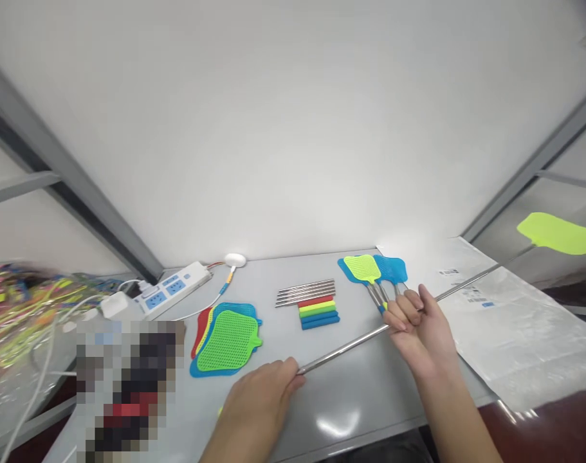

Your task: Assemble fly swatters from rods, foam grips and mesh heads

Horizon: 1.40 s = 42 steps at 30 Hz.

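An extended telescopic fly swatter (343, 349) slants across the table, its yellow-green head (563, 233) out past the right edge. My left hand (261, 399) is closed around its near end, with a bit of yellow showing beneath the hand. Farther along the metal rod, my right hand (418, 331) curls its fingers around it, palm up. Just beyond that hand lie several fly swatters (363, 268) with blue and yellow-green heads and metal rods. Loose swatter heads (229, 341) in green, blue, yellow and red are stacked left of centre.
Several metal rods (306, 292) lie mid-table above coloured handle sleeves (319, 313). A power strip (174, 286) with cables and a white round device (235, 260) sit at the back left. White plastic packaging (524, 321) covers the right side. Metal frame posts (80, 173) flank the table.
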Available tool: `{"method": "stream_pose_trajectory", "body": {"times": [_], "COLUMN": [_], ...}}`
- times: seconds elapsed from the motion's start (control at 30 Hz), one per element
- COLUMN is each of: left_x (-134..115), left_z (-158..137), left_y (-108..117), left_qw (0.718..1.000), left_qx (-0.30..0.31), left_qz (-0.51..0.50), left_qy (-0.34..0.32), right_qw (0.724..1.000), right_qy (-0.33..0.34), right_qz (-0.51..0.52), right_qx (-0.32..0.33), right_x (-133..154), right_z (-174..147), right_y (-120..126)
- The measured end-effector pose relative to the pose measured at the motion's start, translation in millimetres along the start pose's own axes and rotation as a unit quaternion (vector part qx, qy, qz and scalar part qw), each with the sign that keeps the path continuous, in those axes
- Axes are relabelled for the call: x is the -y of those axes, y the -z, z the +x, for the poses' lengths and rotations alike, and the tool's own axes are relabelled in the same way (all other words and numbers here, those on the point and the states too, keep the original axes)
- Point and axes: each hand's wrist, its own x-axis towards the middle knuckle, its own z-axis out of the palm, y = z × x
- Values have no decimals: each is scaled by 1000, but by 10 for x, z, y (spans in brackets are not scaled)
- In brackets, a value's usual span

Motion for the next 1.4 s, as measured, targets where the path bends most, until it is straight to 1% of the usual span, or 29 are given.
{"method": "stream_pose_trajectory", "body": {"times": [0.07,0.13,0.2,0.27,0.37,0.47,0.57,0.63,0.7,0.77,0.83,0.9,0.93,0.97,1.0,1.1,1.17,1.23,1.3,1.37,1.4], "left_x": [7,-30,-86,-121,-78,35,69,20,-54,-116,-150,-171,-185,-204,-231,-339,-396,-402,-344,-221,-139], "left_z": [-2,-8,-3,21,75,115,160,204,253,292,314,317,315,312,309,313,324,333,333,318,304], "left_y": [-75,-159,-222,-237,-174,-93,-70,-86,-103,-108,-97,-81,-77,-78,-86,-138,-171,-188,-193,-196,-197], "left_qw": [1000,999,999,999,999,988,957,924,883,847,817,794,787,787,793,829,853,871,881,884,885], "left_qx": [-4,10,23,20,-29,-77,-137,-196,-248,-283,-308,-334,-349,-356,-354,-302,-267,-247,-232,-236,-244], "left_qz": [14,17,16,10,-31,-134,-256,-329,-391,-438,-475,-496,-498,-496,-491,-471,-448,-424,-413,-403,-396], "left_qy": [-19,-38,-39,-38,-34,-24,-14,25,70,99,113,109,102,90,71,7,-9,-7,-10,-3,7], "right_qw": [1000,999,999,999,998,996,995,994,993,990,986,980,977,976,976,979,979,977,973,972,977], "right_qy": [3,2,-2,2,34,78,95,105,120,136,151,165,169,166,156,93,59,47,35,27,33], "right_qz": [14,24,33,39,43,33,13,6,-6,-33,-73,-113,-129,-142,-153,-179,-189,-199,-216,-214,-195], "right_qx": [-21,-31,-27,-16,3,16,25,23,16,8,2,-3,-4,-3,2,29,44,57,76,91,84], "right_x": [20,38,81,166,366,558,613,572,513,468,440,405,372,325,262,10,-148,-235,-224,-109,-17], "right_z": [12,31,68,121,198,230,204,175,155,152,159,160,153,140,120,31,-39,-98,-127,-112,-85], "right_y": [48,88,126,166,232,283,297,291,289,300,320,335,335,328,312,224,153,97,68,70,83]}}
